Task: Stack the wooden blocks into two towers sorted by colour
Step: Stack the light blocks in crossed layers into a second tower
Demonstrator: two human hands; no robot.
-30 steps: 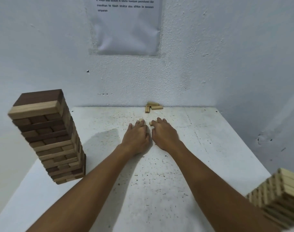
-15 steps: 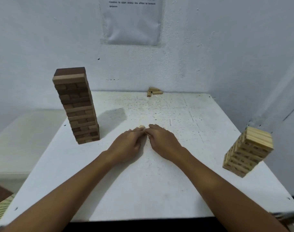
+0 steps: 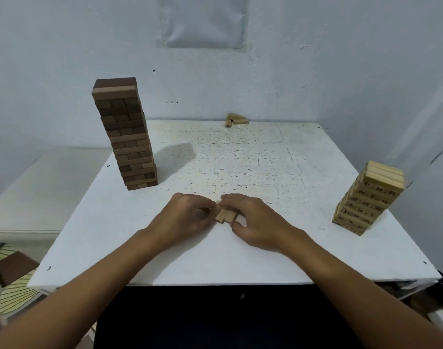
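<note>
A tall tower of dark brown blocks stands at the table's left, with one pale layer near its top. A shorter tower of light numbered blocks stands at the right edge. Between my hands lie a few light blocks side by side on the table. My left hand presses against them from the left, and my right hand grips them from the right, fingers curled over the top. A few more light blocks lie loose at the far edge by the wall.
The white speckled table meets a white wall at the back. A sheet of paper hangs on the wall. A lower white surface sits to the left, and a brown block lies on the floor below.
Both hands have slid towards me along the table with the light blocks between them. The view has pulled back, so both towers now show in full.
</note>
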